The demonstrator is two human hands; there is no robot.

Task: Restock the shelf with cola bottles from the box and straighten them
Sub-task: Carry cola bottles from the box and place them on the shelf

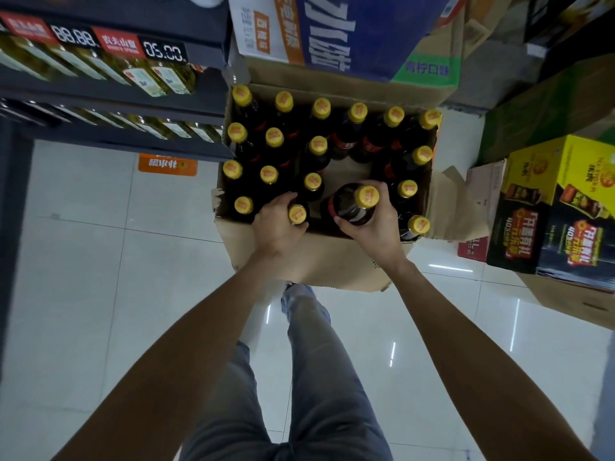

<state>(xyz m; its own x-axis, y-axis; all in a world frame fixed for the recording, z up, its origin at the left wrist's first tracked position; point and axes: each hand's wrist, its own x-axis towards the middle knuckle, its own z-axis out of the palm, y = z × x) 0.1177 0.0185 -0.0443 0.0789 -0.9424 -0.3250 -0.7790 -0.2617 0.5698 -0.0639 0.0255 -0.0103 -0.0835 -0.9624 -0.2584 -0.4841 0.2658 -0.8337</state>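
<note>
Two bottles are held at the box's point(319, 257) near edge: the right hand point(372, 224) wraps one raised cola bottle point(352, 204), the left hand point(276, 224) grips another's neck point(297, 213). Both stand upright; the shelf point(109, 104) lies left of the box.

Yellow-black carton point(552, 207) right; blue carton point(349, 31) behind; perhaps tea bottles point(156, 78) shelved left

A: Where does the box point(319, 261) sit?
B: On the floor point(100, 261), right of the shelf point(116, 104), before stacked cartons point(349, 34).
A: And the bottles point(283, 101)?
B: Upright in rows inside; the hands, left point(278, 227) and right point(372, 224), each hold one at the near edge.
</note>
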